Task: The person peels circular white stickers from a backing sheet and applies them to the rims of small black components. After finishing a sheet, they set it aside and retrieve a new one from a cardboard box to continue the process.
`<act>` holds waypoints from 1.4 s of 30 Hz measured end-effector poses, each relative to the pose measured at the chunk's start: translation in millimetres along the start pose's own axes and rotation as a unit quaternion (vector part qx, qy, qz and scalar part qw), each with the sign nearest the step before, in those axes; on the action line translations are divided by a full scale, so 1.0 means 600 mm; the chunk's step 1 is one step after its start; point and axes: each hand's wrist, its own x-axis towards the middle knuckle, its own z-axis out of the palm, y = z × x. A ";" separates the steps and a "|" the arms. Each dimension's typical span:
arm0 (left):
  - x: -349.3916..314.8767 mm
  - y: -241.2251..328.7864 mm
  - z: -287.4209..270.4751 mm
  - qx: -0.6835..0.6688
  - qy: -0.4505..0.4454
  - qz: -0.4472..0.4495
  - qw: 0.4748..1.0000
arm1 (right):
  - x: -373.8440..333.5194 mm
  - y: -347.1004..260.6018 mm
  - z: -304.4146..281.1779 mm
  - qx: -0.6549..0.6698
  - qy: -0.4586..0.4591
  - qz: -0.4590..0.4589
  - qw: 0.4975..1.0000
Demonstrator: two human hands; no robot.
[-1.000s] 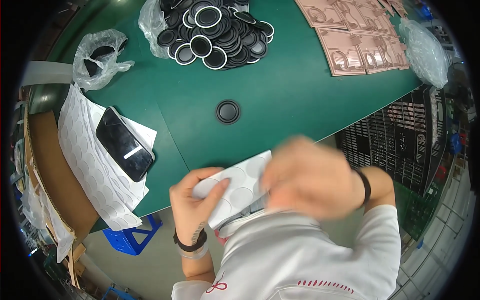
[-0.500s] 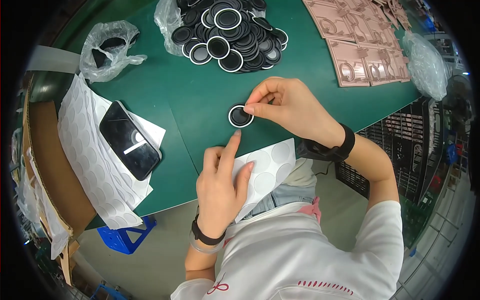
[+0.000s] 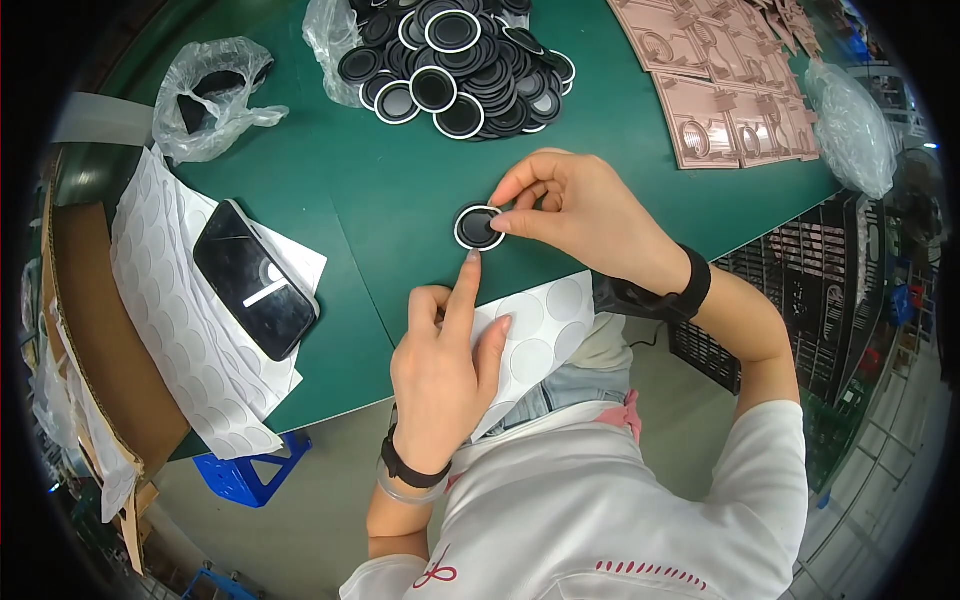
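Observation:
A round black disc with a white ring lies on the green tabletop in front of me. My right hand has its thumb and index finger closed at the disc's right rim, the thumb partly over its face. My left hand stretches its index finger to the disc's near edge, other fingers bent. Beneath its thumb is a white sheet of round stickers, held by this hand and overhanging the table edge. Whether a thin sticker is between the right fingertips is too small to tell.
Beyond the disc is a heap of similar black discs. At left, a phone rests on more sticker sheets, beside an open cardboard box and a plastic bag. Pinkish molded panels lie far right, near a bundled clear bag.
The view has shifted slightly. My right thumb and index finger are a little farther apart around the disc's rim. The left hand keeps nearly the same pose at its near edge.

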 end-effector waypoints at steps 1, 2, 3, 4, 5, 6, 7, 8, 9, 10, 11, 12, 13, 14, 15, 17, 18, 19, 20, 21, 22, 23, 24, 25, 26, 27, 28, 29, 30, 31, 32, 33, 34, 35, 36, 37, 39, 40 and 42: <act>0.000 0.000 0.000 0.002 -0.001 0.000 1.000 | -0.001 0.000 -0.001 0.000 0.000 0.000 1.000; 0.000 0.000 -0.001 0.003 -0.001 0.000 1.000 | -0.003 -0.001 -0.001 -0.013 0.002 -0.004 1.000; 0.000 0.001 -0.001 0.003 -0.002 0.000 1.000 | -0.004 -0.002 -0.002 -0.027 0.004 -0.008 1.000; 0.000 0.001 -0.001 0.003 -0.002 -0.001 1.000 | -0.005 -0.002 -0.003 -0.041 0.007 -0.012 0.999; 0.001 0.002 -0.001 0.003 -0.003 -0.001 1.000 | -0.005 -0.002 -0.002 -0.041 0.007 -0.012 0.999; 0.001 0.002 -0.001 0.003 -0.003 -0.002 1.000 | -0.005 -0.002 -0.002 -0.047 0.009 -0.015 0.999; 0.000 0.002 -0.001 0.002 -0.003 -0.002 1.000 | -0.005 -0.002 -0.002 -0.054 0.010 -0.018 0.998; 0.001 0.001 -0.001 0.004 -0.004 0.000 1.000 | -0.005 -0.002 -0.002 -0.062 0.012 -0.022 0.998; 0.001 0.000 -0.001 0.005 -0.005 0.001 1.000 | -0.004 -0.002 -0.001 -0.062 0.013 -0.022 0.998; 0.001 -0.001 -0.001 0.006 -0.006 0.002 1.000 | -0.004 -0.003 0.000 -0.070 0.014 -0.017 0.997; 0.001 -0.002 0.000 0.006 -0.006 0.002 1.000 | -0.003 -0.004 0.002 -0.077 0.016 -0.012 0.997; 0.001 -0.003 0.001 0.004 -0.003 0.004 1.000 | -0.003 -0.004 0.003 -0.085 0.017 -0.008 0.996; 0.002 -0.004 0.001 0.002 0.002 0.007 1.000 | -0.004 -0.003 0.004 -0.086 0.018 -0.009 0.996; 0.003 -0.004 0.001 0.000 0.007 0.011 1.000 | -0.004 0.000 0.006 -0.069 0.034 -0.032 0.996; 0.003 -0.003 0.000 0.000 0.008 0.012 1.000 | -0.005 0.004 0.009 -0.053 0.050 -0.055 0.996; 0.004 0.001 -0.002 0.003 -0.001 0.003 1.000 | -0.006 0.003 0.009 -0.036 0.067 -0.081 0.994; 0.005 0.002 -0.003 0.005 -0.006 -0.002 1.000 | -0.005 0.003 0.009 -0.048 0.050 -0.100 0.993; 0.005 0.001 -0.003 0.007 -0.003 -0.001 1.000 | -0.005 0.002 0.008 -0.059 0.033 -0.119 0.991; 0.006 0.000 -0.002 0.015 0.000 0.009 1.000 | -0.003 0.001 0.007 -0.070 0.016 -0.138 0.988; 0.006 -0.002 -0.001 0.023 0.002 0.018 1.000 | -0.002 0.001 0.008 -0.070 0.016 -0.141 0.987; 0.006 -0.002 -0.001 0.032 0.005 0.028 0.999 | -0.001 0.001 0.009 -0.082 0.001 -0.155 0.984; 0.006 0.000 -0.001 0.034 0.007 0.029 0.999 | 0.000 0.003 0.010 -0.093 -0.014 -0.168 0.981; 0.006 0.002 -0.001 0.029 0.000 0.017 0.999 | 0.002 0.005 0.011 -0.105 -0.029 -0.181 0.977; 0.005 0.004 -0.001 0.025 -0.008 0.005 1.000 | 0.004 0.006 0.012 -0.105 -0.028 -0.183 0.977; 0.007 0.004 -0.002 0.020 -0.016 -0.007 1.000 | 0.006 0.008 0.013 -0.108 -0.034 -0.174 0.978; 0.009 0.005 -0.002 0.020 -0.015 -0.006 1.000 | 0.009 0.009 0.014 -0.110 -0.040 -0.165 0.979; 0.009 0.006 -0.003 0.023 -0.013 -0.008 1.000 | 0.011 0.010 0.015 -0.112 -0.048 -0.154 0.981; 0.010 0.006 -0.004 0.024 -0.012 -0.010 1.000 | 0.012 0.009 0.014 -0.112 -0.049 -0.154 0.980; 0.010 0.007 -0.004 0.026 -0.011 -0.013 1.000 | 0.015 0.008 0.013 -0.126 -0.056 -0.165 0.977; 0.011 0.008 -0.005 0.026 -0.011 -0.014 0.999 | 0.017 0.007 0.011 -0.141 -0.063 -0.175 0.972; 0.012 0.009 -0.005 0.031 -0.012 -0.017 0.999 | 0.019 0.006 0.011 -0.155 -0.070 -0.185 0.968; 0.014 0.010 -0.006 0.035 -0.012 -0.018 0.999 | 0.020 0.004 0.011 -0.155 -0.070 -0.185 0.968; 0.015 0.011 -0.006 0.040 -0.013 -0.020 0.999 | 0.020 0.001 0.011 -0.168 -0.073 -0.181 0.966; 0.017 0.012 -0.007 0.040 -0.013 -0.020 0.999 | 0.020 -0.002 0.011 -0.180 -0.075 -0.177 0.965; 0.018 0.012 -0.007 0.046 -0.021 -0.021 0.998 | 0.020 -0.005 0.011 -0.193 -0.077 -0.174 0.963; 0.019 0.012 -0.007 0.052 -0.028 -0.023 0.998 | 0.019 -0.006 0.011 -0.194 -0.077 -0.175 0.962; 0.019 0.011 -0.006 0.060 -0.032 -0.023 0.997 | 0.020 -0.004 0.009 -0.182 -0.077 -0.187 0.962; 0.018 0.009 -0.005 0.046 -0.017 -0.021 0.999 | 0.019 -0.004 0.008 -0.176 -0.077 -0.192 0.962; 0.014 0.004 -0.003 0.018 0.013 -0.018 1.000 | 0.018 -0.001 0.003 -0.177 -0.080 -0.209 0.959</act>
